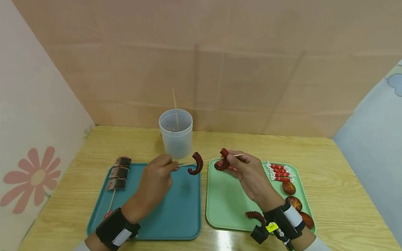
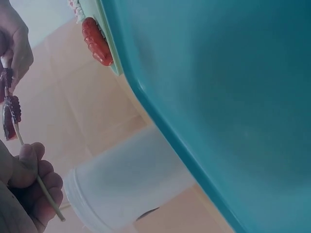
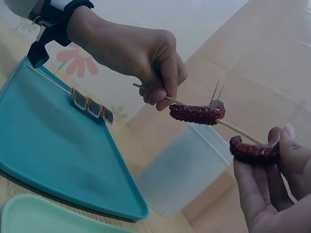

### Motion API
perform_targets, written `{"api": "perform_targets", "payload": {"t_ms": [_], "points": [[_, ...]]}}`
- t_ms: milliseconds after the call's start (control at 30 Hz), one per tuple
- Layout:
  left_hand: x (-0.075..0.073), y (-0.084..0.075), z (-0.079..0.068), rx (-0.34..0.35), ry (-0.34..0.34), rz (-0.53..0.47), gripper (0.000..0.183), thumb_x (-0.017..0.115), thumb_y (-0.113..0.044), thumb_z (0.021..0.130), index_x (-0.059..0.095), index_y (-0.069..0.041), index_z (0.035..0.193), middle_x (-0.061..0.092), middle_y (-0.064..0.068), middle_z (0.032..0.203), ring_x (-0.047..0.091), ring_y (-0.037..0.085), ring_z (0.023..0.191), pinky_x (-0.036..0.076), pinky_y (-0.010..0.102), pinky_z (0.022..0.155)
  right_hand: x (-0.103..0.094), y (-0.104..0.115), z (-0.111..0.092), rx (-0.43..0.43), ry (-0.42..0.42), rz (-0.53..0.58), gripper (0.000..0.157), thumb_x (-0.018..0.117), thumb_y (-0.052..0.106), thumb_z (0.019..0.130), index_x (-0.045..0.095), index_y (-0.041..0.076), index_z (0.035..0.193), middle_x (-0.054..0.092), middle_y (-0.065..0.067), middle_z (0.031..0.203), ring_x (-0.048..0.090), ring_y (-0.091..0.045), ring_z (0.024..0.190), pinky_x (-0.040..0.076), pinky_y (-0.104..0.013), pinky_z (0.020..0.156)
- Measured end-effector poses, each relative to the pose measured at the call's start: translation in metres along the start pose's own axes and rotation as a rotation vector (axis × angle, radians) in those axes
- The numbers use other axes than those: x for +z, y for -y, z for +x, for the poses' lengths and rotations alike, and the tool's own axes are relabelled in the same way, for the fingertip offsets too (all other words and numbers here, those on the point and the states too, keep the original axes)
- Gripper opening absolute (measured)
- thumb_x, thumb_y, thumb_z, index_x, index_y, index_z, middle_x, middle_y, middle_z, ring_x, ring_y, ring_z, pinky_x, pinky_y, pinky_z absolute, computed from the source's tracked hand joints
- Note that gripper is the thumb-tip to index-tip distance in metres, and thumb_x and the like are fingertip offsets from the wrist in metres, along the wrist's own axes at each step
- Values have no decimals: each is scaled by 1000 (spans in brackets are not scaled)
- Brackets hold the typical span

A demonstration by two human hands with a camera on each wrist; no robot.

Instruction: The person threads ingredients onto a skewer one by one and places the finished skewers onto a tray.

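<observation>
Between thumb and fingers, my left hand pinches a thin wooden skewer near its rear end. A dark red, curled octopus tentacle is threaded partway along it, just ahead of that hand. My right hand grips a second curled tentacle at the skewer's far end. In the head view the pale skewer tip pokes out past this second piece. Both hands are raised, the left over the blue tray and the right over the green tray.
A skewer of dark squarish pieces lies on the blue tray's left side. On the green tray are another tentacle, red-and-white wrapped sticks, several brown rounds and a red sausage. Behind stands a translucent tub holding skewers.
</observation>
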State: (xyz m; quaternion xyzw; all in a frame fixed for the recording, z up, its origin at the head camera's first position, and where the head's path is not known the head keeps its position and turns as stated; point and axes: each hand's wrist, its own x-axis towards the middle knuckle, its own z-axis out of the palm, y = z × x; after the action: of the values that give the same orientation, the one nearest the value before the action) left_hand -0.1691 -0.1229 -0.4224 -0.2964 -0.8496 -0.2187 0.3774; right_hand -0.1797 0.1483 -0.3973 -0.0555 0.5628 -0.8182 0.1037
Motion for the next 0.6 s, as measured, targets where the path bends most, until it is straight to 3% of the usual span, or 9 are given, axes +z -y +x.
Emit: {"api": "perform_targets", "payload": {"t_ms": [233, 467, 600], "points": [[1, 1, -1, 31, 8, -14, 18, 67, 19, 73, 76, 5, 80, 53, 8, 70, 52, 17, 63, 49, 29, 53, 3, 1, 0, 43, -51, -17, 14, 68, 15, 88, 74, 7, 99, 61, -12, 119, 67, -22, 95, 52, -40, 90], [1, 0, -1, 63, 17, -8, 18, 67, 20, 72, 74, 4, 77, 49, 7, 69, 48, 17, 61, 46, 29, 53, 14, -5, 2, 39, -9, -42, 21, 66, 14, 89, 72, 2, 105, 67, -12, 114, 69, -21, 94, 52, -43, 90], [4, -4, 4, 68, 34, 2, 17, 66, 18, 74, 73, 3, 78, 54, 8, 73, 53, 18, 66, 50, 29, 57, 23, -9, 4, 20, -25, -50, 20, 68, 17, 88, 75, 5, 102, 67, -12, 115, 69, -23, 96, 52, -43, 89]]}}
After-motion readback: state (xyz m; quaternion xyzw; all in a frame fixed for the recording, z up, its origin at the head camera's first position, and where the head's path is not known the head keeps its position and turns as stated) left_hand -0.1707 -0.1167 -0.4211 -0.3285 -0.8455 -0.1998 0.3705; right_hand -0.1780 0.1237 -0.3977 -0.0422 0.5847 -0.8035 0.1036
